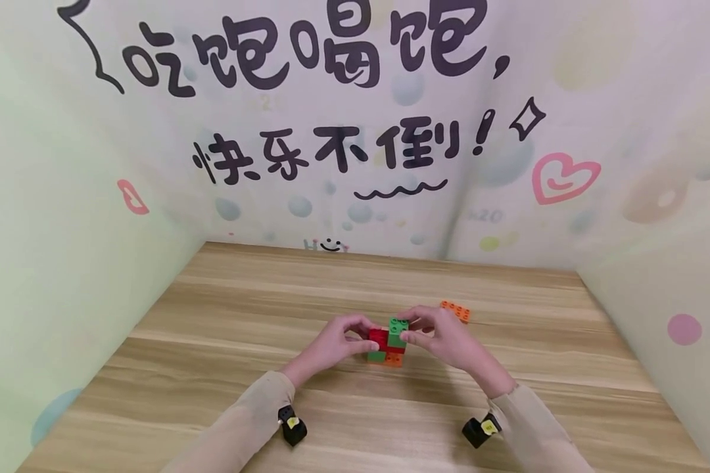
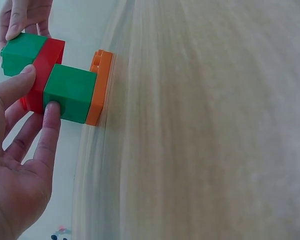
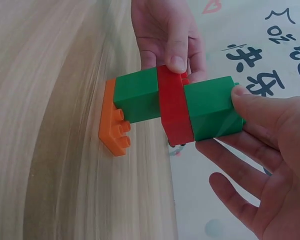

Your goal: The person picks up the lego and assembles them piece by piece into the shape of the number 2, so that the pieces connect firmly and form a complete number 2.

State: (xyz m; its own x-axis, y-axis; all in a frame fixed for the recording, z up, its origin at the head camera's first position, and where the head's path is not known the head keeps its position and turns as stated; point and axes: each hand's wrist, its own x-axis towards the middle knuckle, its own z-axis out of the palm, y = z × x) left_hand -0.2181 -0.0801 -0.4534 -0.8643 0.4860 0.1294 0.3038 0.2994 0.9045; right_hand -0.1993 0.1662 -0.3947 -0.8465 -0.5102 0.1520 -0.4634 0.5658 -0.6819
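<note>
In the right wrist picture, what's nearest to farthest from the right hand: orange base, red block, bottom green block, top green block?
1. Top green block, in the right hand
2. Red block, underneath
3. Bottom green block, lower
4. Orange base, lowest

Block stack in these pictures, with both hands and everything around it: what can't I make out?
- Head view: the far orange brick is partly covered by the right hand.
- Head view: the right side of the upper green brick is hidden by that hand's fingers.
- Head view: marks on the yellow label are too small to read.
- Left wrist view: the left hand is cut off by the left edge.
</note>
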